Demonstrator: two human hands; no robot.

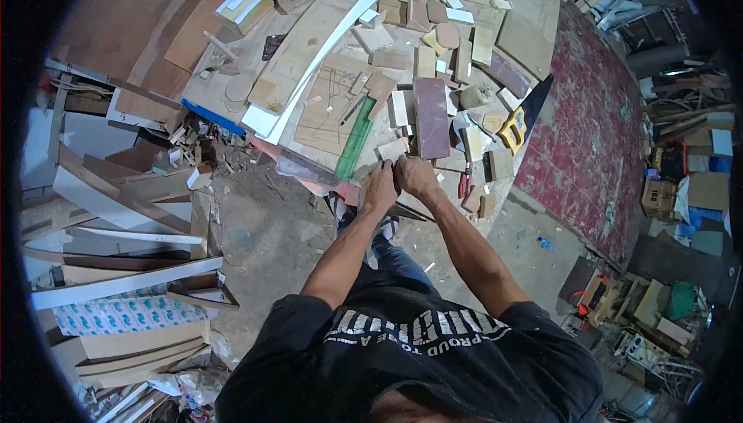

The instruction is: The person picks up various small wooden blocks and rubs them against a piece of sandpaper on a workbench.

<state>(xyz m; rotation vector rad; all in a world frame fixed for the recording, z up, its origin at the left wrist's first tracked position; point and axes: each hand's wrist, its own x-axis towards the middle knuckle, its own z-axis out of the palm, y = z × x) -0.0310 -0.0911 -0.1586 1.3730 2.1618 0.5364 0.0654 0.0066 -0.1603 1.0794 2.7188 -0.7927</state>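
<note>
My left hand [379, 188] and my right hand [416, 176] meet at the near edge of the cluttered workbench. Both have their fingers curled in, side by side, and what they grip is mostly hidden beneath them. A small pale wood block [392, 150] shows just beyond the fingertips. Past my right hand lies a long purple-brown board [431, 117]. A green ruler [356, 139] lies to the left of my left hand, with a dark pencil [352, 111] beside it. Red-handled pliers [465, 182] rest to the right of my right hand.
Many wood offcuts [426, 61] cover the bench, along with a yellow-handled saw [511, 130]. A long curved white-edged strip [329, 44] crosses the left side. Curved panels [128, 280] are stacked on the floor at left. Boxes [659, 197] and scrap line the right wall.
</note>
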